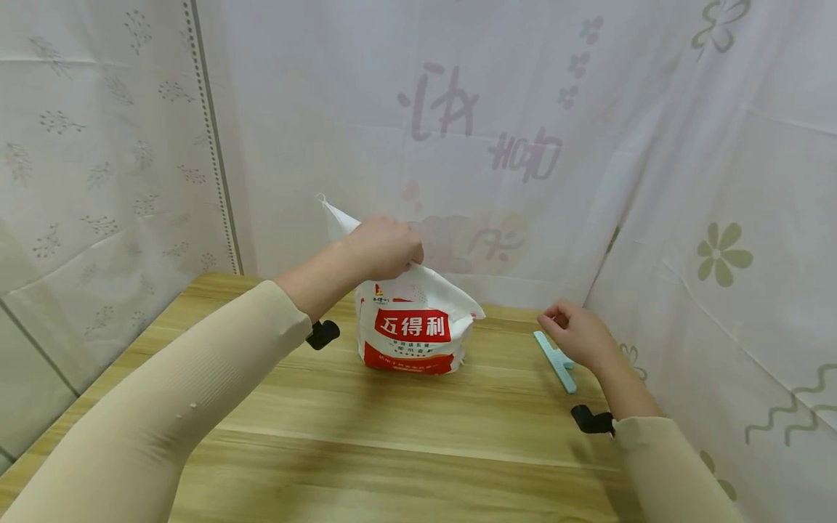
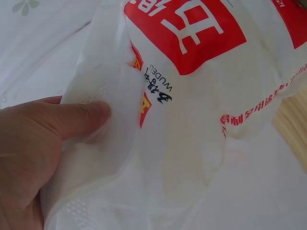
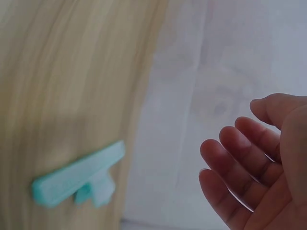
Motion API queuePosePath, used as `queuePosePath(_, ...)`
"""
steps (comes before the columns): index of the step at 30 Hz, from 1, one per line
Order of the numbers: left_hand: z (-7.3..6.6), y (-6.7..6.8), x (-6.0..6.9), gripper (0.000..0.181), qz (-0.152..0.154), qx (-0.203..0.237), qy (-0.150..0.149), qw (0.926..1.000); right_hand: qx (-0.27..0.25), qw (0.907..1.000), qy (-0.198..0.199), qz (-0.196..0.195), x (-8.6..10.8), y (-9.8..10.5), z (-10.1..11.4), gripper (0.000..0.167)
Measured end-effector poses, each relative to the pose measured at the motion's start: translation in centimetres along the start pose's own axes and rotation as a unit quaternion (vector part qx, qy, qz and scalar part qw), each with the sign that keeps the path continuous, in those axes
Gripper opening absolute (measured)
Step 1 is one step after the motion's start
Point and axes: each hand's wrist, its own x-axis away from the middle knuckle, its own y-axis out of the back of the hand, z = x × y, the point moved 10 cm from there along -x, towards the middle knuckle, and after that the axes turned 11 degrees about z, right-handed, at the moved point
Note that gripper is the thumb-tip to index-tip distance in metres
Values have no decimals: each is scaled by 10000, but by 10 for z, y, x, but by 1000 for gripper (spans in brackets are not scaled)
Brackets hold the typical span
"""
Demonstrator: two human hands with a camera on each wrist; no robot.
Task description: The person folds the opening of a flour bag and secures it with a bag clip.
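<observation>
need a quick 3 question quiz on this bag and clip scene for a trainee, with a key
1. True or false: the right hand holds nothing.
2. Fill in the blank: the left hand grips the white-and-red bag near its ____ end.
3. Which lies closer to the right hand in the head view? A) the white-and-red bag B) the turquoise clip

Key: 1. True; 2. top; 3. B
</observation>
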Motion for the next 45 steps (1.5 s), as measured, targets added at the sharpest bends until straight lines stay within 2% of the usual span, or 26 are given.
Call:
queuePosePath(10, -1, -1, 1, 17, 99, 34, 51, 9999, 224, 9982, -497, 237, 5, -4, -57, 40)
queuePosePath(19, 0, -1, 0, 19, 117, 82, 88, 9999, 236, 9952, -717, 628, 2, -17, -86, 38)
queuePosePath(26, 0, -1, 0, 18, 145, 83, 76, 9998, 236, 9886, -1106, 992, -5, -31, -112, 44)
queuePosePath(30, 0, -1, 0, 17, 164, 72, 64, 9998, 154, 9854, -1256, 1135, -6, -39, -120, 48)
queuePosePath(35, 0, -2, 0, 17, 153, 35, 56, 9999, 125, 9819, -1367, 1308, -3, -46, -120, 52)
queuePosePath(45, -1, -1, 0, 16, 153, 2, 18, 9999, 87, 9821, -1293, 1364, -8, -48, -118, 51)
